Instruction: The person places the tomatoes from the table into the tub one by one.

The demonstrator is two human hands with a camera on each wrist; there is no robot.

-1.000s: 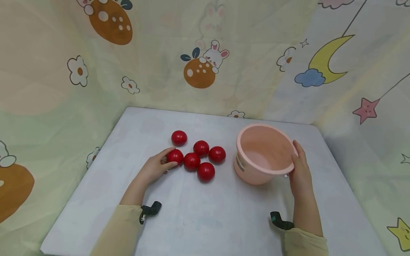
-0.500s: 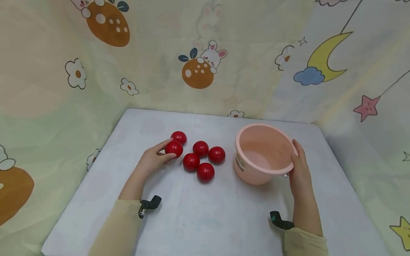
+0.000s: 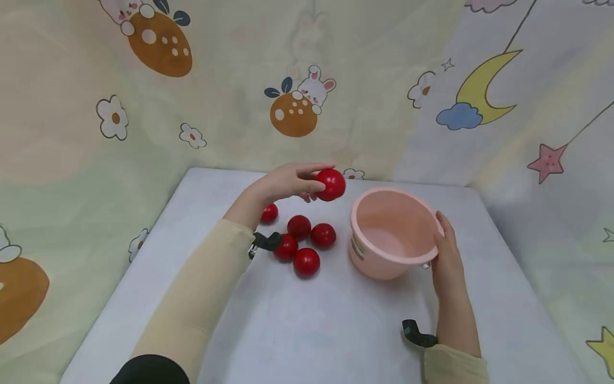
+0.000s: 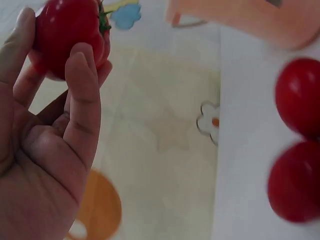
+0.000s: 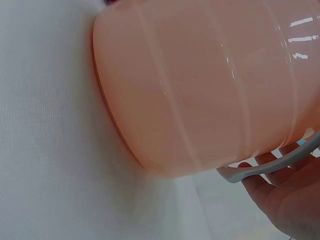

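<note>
A cartoon-printed cloth point(image 3: 374, 117) hangs behind a white table point(image 3: 345, 330), on which a pink bucket point(image 3: 379, 268) sits. Taking directions from the bucket in the head view, the right hand point(image 3: 449, 264) is at four o'clock, its fingers clamped on the rim. The left hand point(image 3: 285, 182) is at ten o'clock, thumb and fingers closed around a red tomato point(image 3: 331, 185), which is off the table, near the bucket but outside it; its green stem shows in the left wrist view. Five loose tomatoes point(image 3: 306, 263) lie on the table toward nine o'clock.
</note>
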